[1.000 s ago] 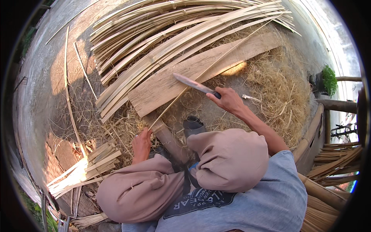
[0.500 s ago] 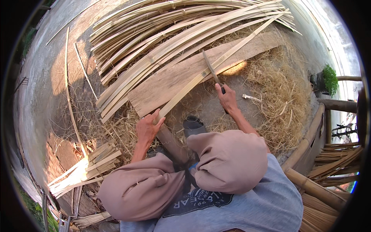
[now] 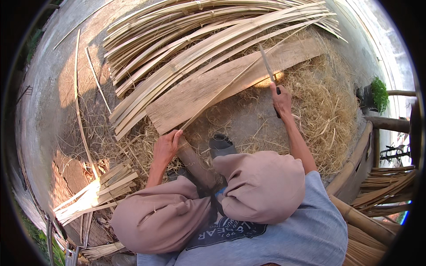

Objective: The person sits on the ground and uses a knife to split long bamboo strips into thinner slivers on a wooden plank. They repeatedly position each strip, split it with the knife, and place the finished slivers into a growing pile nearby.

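My left hand (image 3: 165,148) pinches the near end of a long bamboo strip (image 3: 220,94). The strip runs up and to the right over a flat wooden board (image 3: 177,106), with its narrow edge turned up. In my right hand (image 3: 282,100) is the dark handle of a knife (image 3: 267,63). Its blade points away from me and crosses the strip around the far half of the board. Whether blade and strip touch, I cannot tell.
A big pile of split bamboo strips (image 3: 177,48) lies beyond the board. Fibre shavings (image 3: 319,115) heap at the right. A short bundle of strips (image 3: 100,193) lies at lower left. Bamboo poles (image 3: 355,217) and a potted plant (image 3: 378,93) stand at the right.
My right hand has slid the knife up and to the right along the strip. The strip has turned from its flat face onto its edge. My left hand stays near the same spot.
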### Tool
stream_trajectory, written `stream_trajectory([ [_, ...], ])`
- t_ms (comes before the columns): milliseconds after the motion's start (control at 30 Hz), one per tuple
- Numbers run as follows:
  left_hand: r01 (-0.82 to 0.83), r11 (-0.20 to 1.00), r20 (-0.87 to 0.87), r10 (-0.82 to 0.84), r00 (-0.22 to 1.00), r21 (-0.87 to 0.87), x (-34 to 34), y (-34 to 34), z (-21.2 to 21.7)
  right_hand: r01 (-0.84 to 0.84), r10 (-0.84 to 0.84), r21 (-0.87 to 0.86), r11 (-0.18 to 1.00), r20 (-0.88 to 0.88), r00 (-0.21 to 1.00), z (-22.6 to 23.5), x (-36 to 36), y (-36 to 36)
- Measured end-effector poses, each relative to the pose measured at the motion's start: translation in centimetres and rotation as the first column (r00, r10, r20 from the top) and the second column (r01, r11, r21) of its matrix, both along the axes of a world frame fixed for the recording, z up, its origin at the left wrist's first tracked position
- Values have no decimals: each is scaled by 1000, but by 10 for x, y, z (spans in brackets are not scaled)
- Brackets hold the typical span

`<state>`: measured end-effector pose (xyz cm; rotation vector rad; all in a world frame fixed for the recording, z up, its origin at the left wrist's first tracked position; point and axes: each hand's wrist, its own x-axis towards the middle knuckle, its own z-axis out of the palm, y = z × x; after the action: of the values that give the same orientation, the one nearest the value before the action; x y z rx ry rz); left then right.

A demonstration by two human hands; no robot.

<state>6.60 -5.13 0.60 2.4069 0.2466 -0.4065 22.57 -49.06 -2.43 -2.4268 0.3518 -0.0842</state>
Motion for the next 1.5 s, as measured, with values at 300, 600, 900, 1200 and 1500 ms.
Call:
stream_trajectory([
  [300,16,999,59,-18,998,43,0,9,-6,-337,335,-72,939,-44,941,-1,-48,81],
  [600,-59,974,407,-35,913,217,11,-23,0,196,-197,89,977,4,980,39,10,-48],
  [900,248,922,316,-340,886,298,62,20,48,-69,254,544,836,-271,928,2,-128,87],
  [1200,434,866,115,-471,874,248,204,-120,36,-455,849,793,405,-142,509,31,-145,177],
  [1500,23,968,307,-101,946,250,238,-226,-38,52,401,792,608,-363,841,26,-127,155],
])
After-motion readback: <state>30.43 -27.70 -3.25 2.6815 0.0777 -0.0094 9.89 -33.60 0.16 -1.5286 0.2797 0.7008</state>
